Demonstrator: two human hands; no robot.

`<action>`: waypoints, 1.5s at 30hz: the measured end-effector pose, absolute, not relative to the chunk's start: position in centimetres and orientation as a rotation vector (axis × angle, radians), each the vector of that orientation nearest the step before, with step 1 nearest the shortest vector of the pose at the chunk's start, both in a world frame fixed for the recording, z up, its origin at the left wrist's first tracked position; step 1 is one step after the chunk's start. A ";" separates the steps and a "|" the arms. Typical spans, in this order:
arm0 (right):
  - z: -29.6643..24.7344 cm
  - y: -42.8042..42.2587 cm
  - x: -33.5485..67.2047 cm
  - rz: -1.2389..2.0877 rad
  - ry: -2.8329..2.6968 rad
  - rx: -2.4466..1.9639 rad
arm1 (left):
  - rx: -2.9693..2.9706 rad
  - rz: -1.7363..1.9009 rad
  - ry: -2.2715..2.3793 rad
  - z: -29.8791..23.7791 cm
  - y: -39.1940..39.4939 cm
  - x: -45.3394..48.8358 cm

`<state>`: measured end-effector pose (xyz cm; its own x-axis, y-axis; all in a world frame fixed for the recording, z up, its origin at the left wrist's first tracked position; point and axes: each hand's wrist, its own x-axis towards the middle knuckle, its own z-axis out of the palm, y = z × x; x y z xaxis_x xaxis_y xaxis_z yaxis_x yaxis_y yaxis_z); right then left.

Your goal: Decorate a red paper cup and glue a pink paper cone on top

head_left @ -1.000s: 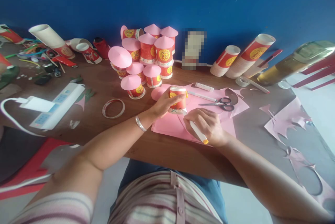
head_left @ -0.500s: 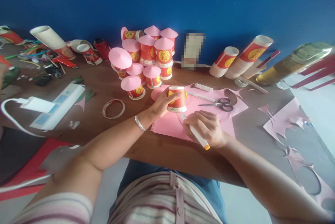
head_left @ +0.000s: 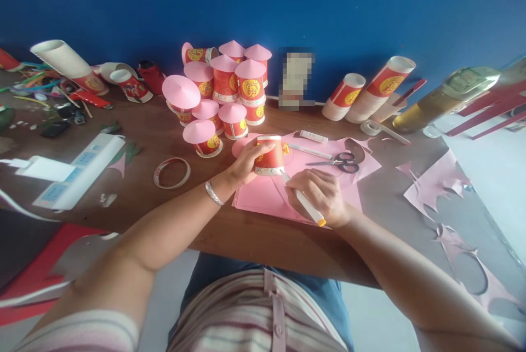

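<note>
Left hand (head_left: pixel 246 161) gripped a red paper cup (head_left: pixel 271 157) standing on stacked pink paper sheets (head_left: pixel 263 196) at the near table edge. Right hand (head_left: pixel 318 196) held a white marker (head_left: pixel 310 210), orange end toward the body, tip at the cup's bottom rim. Scissors (head_left: pixel 337 162) lay just right of the cup. Pink-capped cups (head_left: pixel 224 94) clustered behind it. A tape ring (head_left: pixel 171 172) lay to the left.

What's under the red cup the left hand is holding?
Pink paper lies under the red cup, held by the left hand. The patch within its rim is hidden.
</note>
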<state>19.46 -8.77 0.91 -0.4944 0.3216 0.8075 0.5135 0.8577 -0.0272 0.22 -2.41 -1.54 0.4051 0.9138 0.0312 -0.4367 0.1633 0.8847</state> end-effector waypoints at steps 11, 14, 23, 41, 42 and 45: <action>0.6 -8.8 19.3 -0.217 -2.116 -0.622 | 1.024 1.049 0.640 -2.2 -2.2 0.2; 0.6 -8.8 19.4 -0.209 -2.128 -0.623 | 1.041 1.049 0.628 -2.1 -2.3 0.2; 0.5 -8.7 19.6 -0.179 -2.174 -0.644 | 1.079 1.041 0.631 -1.9 -2.3 0.2; 0.5 -9.0 19.2 -0.158 -2.180 -0.622 | 1.061 1.048 0.621 -1.5 -2.5 0.3; 0.5 -9.0 19.2 -0.161 -2.180 -0.623 | 1.059 1.045 0.619 -1.4 -2.5 0.3; 0.6 -8.9 19.3 -0.176 -2.175 -0.627 | 1.059 1.037 0.599 -1.5 -2.4 0.2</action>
